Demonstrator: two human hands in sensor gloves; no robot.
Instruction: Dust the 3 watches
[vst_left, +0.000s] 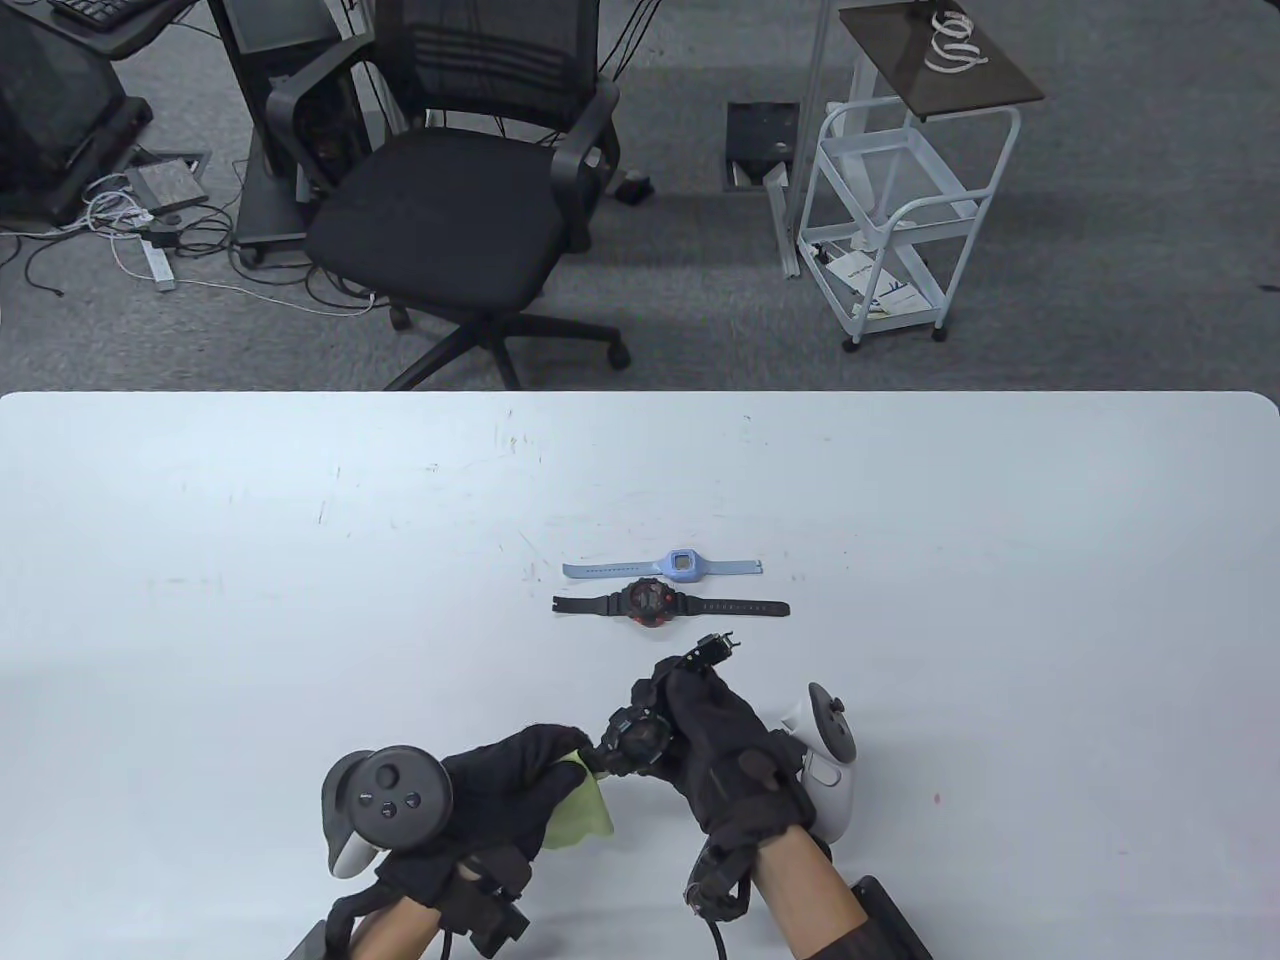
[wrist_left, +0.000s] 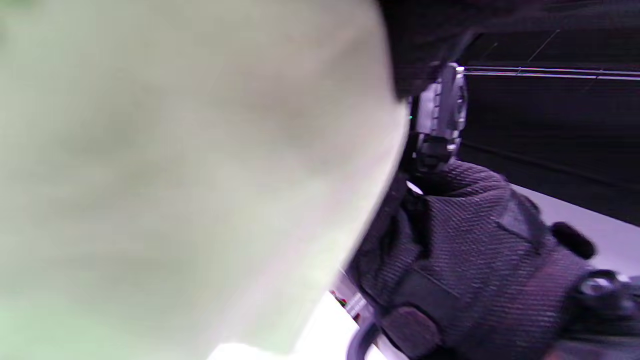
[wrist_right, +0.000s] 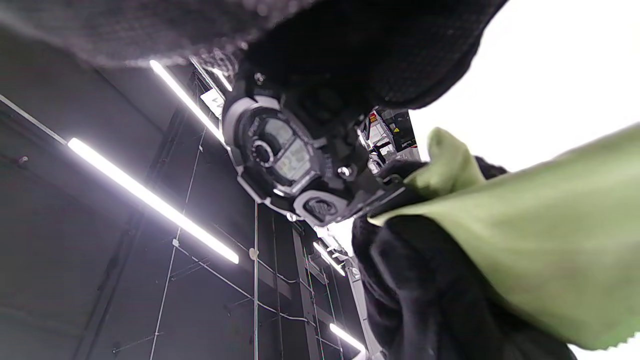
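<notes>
**Table view: black watch held up against the green cloth**

Right hand (vst_left: 735, 765) fingers curl around a black digital wristwatch (vst_left: 640, 738), lifting it off the white worktop (vst_left: 250, 600). Left hand (vst_left: 500, 790) fingers pinch a light green cloth (vst_left: 582, 815) whose edge touches the watch case. Beyond them, a black-and-red strap watch (vst_left: 655, 603) and a pale blue plastic watch (vst_left: 675, 566) lie flat, parallel, just beside each other.

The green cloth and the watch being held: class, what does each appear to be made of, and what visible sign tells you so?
Green cloth: seemingly a thin, soft, matte fabric, perhaps microfibre; it folds and drapes limply from the left hand.

Black watch in the right hand: probably moulded plastic or resin, dull black with a grey bezel, and a glossy digital display window. Exact materials cannot be confirmed.
</notes>
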